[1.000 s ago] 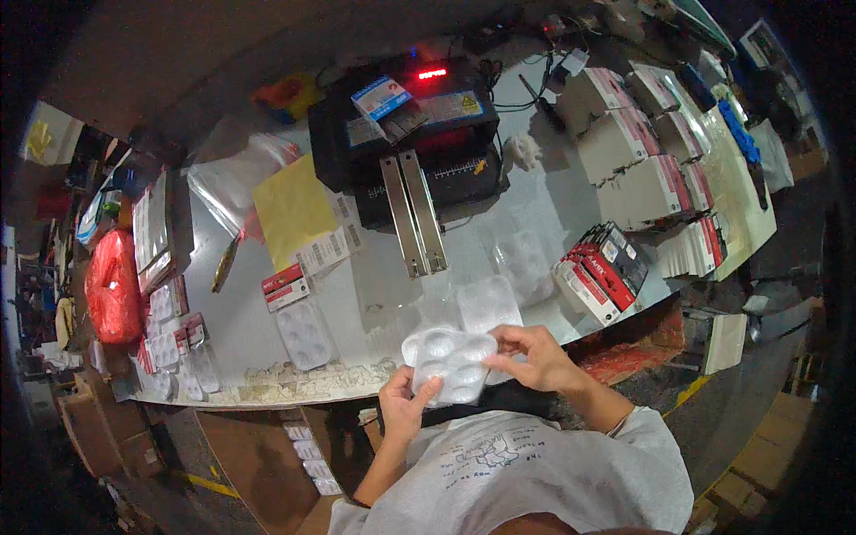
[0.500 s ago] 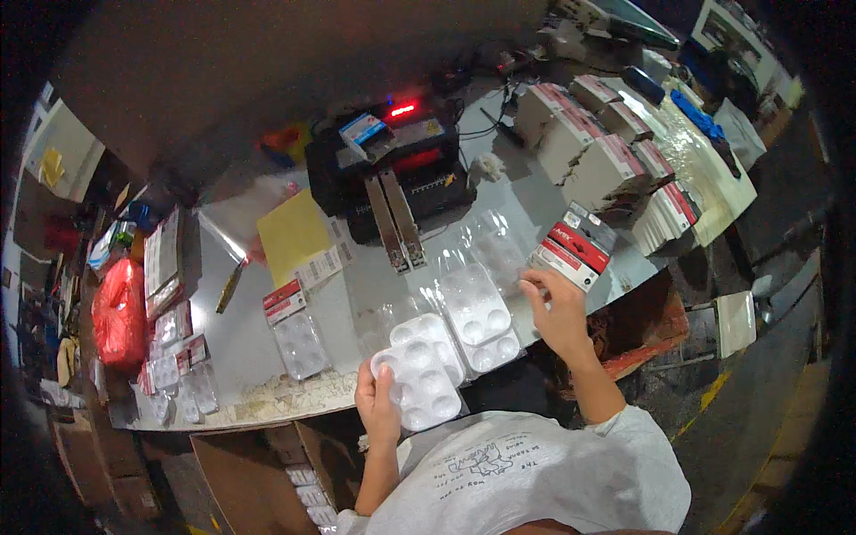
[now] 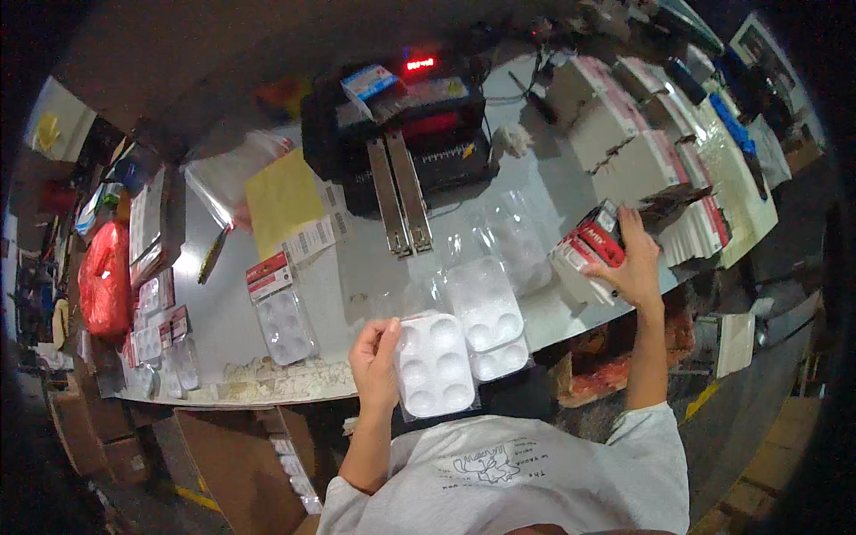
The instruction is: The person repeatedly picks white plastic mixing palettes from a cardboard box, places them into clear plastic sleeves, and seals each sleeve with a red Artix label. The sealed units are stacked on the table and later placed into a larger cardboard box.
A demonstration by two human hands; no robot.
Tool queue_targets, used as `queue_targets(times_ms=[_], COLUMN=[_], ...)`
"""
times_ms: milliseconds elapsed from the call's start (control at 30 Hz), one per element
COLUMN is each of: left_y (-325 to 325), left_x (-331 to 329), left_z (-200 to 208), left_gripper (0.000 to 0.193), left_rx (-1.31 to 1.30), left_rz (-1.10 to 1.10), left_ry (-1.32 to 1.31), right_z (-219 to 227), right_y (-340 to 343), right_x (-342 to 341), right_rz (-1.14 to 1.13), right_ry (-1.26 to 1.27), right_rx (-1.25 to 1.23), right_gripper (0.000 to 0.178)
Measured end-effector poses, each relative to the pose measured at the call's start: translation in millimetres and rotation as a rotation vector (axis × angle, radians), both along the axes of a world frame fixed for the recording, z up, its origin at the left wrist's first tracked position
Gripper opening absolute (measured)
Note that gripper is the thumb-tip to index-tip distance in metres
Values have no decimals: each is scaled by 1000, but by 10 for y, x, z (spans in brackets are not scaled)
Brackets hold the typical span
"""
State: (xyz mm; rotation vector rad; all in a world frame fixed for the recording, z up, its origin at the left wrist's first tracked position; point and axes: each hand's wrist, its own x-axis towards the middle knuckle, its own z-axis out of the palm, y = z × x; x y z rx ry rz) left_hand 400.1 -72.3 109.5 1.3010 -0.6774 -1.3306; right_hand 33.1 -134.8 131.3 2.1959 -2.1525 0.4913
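My left hand pinches the edge of a white plastic paint palette with round wells, near the table's front edge. It appears to be in a clear bag. Right beside it lie more white palettes in clear bags, overlapping each other. Off to the right, my right hand spans a small stack of red and black printed cards, thumb on the near side and fingers over the far end. A bagged palette with a red and black card lies left of my left hand.
A black sealing machine with two metal rails and a red display stands at the back. Tall card stacks fill the right side. A yellow sheet, a red bag and finished packs lie left. Cardboard boxes sit below.
My right hand has moved right and closed around the card stack. The palette in my left hand has turned more upright. The whole view has shifted slightly.
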Motion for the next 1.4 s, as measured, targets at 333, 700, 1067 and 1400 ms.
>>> queue_targets(times_ms=[333,700,1067,1400], left_y=[-212,-86,-237,-178], left_x=[-76,-67,-1,22], left_z=[24,172,114,86], left_gripper=[24,25,17,17], left_rx=[136,4,38,22], left_rz=[-153,-277,-264,-26], left_ry=[227,-37,-332,-335], right_z=[183,788,318,234], right_y=[-65,-4,-447,-513], right_x=[115,1482,1877,1747], right_rz=[-53,338,448,425], right_ry=[-279,-730,-737,-763], right_rx=[10,189,619,383], right_gripper=[66,31,31,34])
